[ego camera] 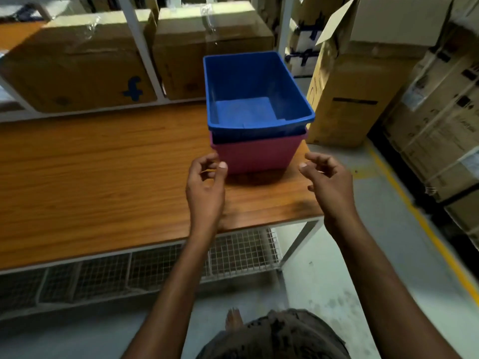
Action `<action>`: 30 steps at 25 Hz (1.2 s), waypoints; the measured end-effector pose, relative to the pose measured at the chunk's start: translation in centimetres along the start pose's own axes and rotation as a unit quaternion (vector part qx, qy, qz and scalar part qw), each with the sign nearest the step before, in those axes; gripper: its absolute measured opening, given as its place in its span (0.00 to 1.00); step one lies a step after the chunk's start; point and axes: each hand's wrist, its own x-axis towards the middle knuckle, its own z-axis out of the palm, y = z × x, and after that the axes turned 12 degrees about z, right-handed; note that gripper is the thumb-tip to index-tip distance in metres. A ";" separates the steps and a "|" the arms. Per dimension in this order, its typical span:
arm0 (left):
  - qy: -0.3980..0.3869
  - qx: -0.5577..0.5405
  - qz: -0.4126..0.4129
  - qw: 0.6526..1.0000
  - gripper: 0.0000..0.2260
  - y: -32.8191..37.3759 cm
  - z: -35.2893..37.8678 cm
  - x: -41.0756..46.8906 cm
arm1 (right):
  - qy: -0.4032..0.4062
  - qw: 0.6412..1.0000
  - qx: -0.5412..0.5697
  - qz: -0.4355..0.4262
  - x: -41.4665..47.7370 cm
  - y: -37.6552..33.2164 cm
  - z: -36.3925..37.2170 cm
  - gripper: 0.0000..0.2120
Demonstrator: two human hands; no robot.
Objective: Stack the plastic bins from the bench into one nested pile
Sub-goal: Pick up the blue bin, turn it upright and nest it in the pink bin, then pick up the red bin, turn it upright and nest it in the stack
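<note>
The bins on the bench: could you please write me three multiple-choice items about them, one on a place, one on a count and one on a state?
1. Where is the blue bin?
A. Nested in the pink bin
B. Beside the pink bin
C. Under the pink bin

2. How many bins stand on the bench?
A. One
B. Two
C. Four

3. What are the left hand and right hand doing?
A. Gripping the blue bin's rim
B. Hovering by the pink bin, holding nothing
C. Resting flat on the bench

Answers: 1 A, its base sits inside the pink rim; 2 B, only blue and pink show; 3 B, the fingers are loosely curled and empty.
</note>
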 end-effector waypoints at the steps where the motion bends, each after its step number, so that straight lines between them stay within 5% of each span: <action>1: -0.025 0.027 0.014 0.999 0.11 -0.1 -0.2 -1.5 | 0.002 0.999 -0.035 -0.036 -1.0 1.4 0.0 0.13; 4: -0.082 0.103 0.028 0.991 0.12 -0.9 -0.4 -7.0 | -0.036 0.989 -0.118 -0.087 -4.5 6.1 -0.2 0.13; 6: -0.081 0.059 -0.033 0.994 0.12 -1.4 -0.7 -11.1 | -0.108 0.988 -0.102 -0.050 -6.7 9.1 -1.1 0.14; 12: -0.002 -0.076 -0.248 0.966 0.11 -1.5 -1.8 -21.5 | -0.272 0.953 -0.026 0.130 -11.6 14.8 -5.1 0.18; 18: 0.072 -0.036 -0.277 0.957 0.14 -0.3 -5.2 -28.3 | -0.330 0.924 -0.033 0.191 -13.7 17.6 -4.9 0.18; 30: 0.109 0.167 -0.171 0.965 0.25 -1.5 -21.8 -34.0 | -0.412 0.874 -0.216 -0.144 -26.1 19.9 5.8 0.29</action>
